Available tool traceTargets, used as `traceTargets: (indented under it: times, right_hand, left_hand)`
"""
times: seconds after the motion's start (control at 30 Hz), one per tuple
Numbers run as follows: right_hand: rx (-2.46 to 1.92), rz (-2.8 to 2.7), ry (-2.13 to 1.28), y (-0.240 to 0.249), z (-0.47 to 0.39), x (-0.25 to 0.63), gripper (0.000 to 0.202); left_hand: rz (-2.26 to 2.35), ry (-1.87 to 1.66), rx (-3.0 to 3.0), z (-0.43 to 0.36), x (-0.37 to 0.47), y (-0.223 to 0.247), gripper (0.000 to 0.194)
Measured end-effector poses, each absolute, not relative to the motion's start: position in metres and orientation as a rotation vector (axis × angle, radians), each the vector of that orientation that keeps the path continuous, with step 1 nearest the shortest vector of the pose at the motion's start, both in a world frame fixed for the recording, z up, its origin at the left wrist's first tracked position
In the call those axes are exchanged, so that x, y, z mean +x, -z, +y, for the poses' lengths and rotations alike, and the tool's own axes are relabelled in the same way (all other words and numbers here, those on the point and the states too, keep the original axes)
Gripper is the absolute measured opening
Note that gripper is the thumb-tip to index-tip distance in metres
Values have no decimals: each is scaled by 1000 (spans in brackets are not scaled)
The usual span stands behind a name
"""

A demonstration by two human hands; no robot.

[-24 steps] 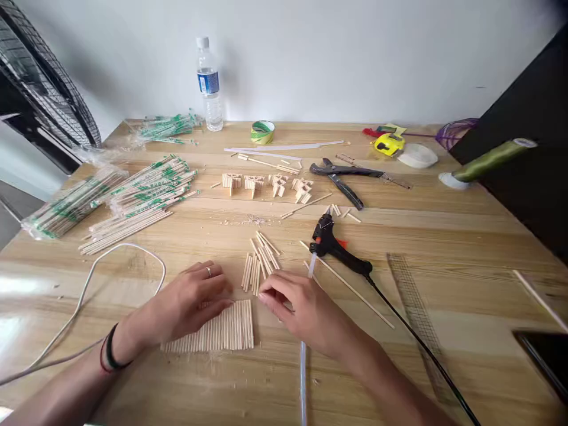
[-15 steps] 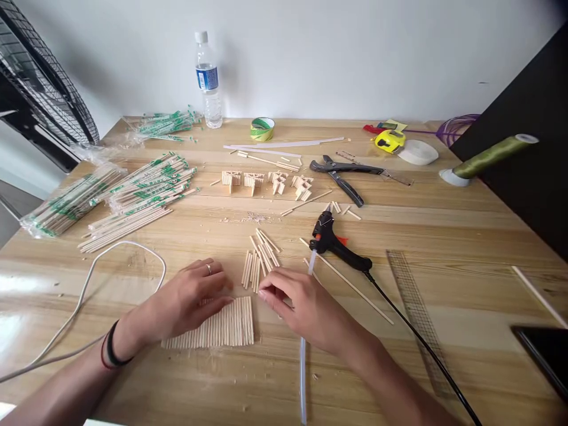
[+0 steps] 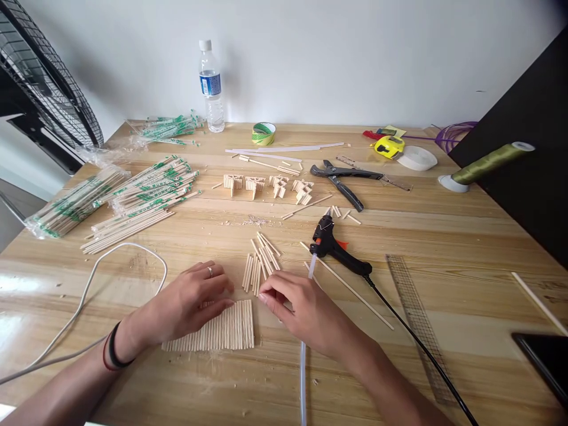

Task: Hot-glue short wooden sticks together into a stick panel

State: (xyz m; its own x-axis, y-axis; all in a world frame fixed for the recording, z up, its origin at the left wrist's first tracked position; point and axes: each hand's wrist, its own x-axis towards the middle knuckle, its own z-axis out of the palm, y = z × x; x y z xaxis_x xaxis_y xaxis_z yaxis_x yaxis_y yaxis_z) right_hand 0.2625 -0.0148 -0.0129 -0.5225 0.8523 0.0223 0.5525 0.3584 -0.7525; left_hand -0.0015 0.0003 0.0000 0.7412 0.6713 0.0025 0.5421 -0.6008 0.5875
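Note:
A flat panel of short wooden sticks laid side by side [image 3: 226,328] lies on the table. My left hand [image 3: 190,302], a ring on one finger, rests over its upper left part, fingers bent and thumb apart from them; nothing shows in its grasp. To the right, my right hand [image 3: 297,302] has thumb and forefinger brought together near the lower end of a pile of loose short sticks [image 3: 260,263]; what they hold, if anything, is too small to name. Above it, a black glue gun [image 3: 337,245] lies with a clear glue stick in its back.
Four small stick structures [image 3: 255,184] stand behind the hands. Black cutters [image 3: 344,177], a clear ruler [image 3: 419,325] and a yellow tape measure [image 3: 389,147] lie to the right. Bagged sticks [image 3: 82,201] and a white cable [image 3: 89,284] are left; a bottle [image 3: 213,89] stands behind.
The camera view has shifted slightly, so the whole scene sits a little lower. Both hands keep almost the same pose and place.

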Motion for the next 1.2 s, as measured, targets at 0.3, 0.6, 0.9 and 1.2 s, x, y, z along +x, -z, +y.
traceTargets:
  times: [0.3,0.6,0.9,1.2]
  right_hand:
    - [-1234,-2215,-997,13,-16,263,17]
    - [-1221,-2206,-998,14,-15,263,18]
    - [-1162,-2111,-879,8,-15,267,22]
    - [-1829,-1886,22,22,14,318,27]
  left_hand:
    - [915,-306,2372,-1,-1,-2,18]
    - [939,-279,2362,-1,-2,0,19]
    - [990,-402,2283,-5,0,-1,19]
    - [944,-375,2325,-5,-3,3,30]
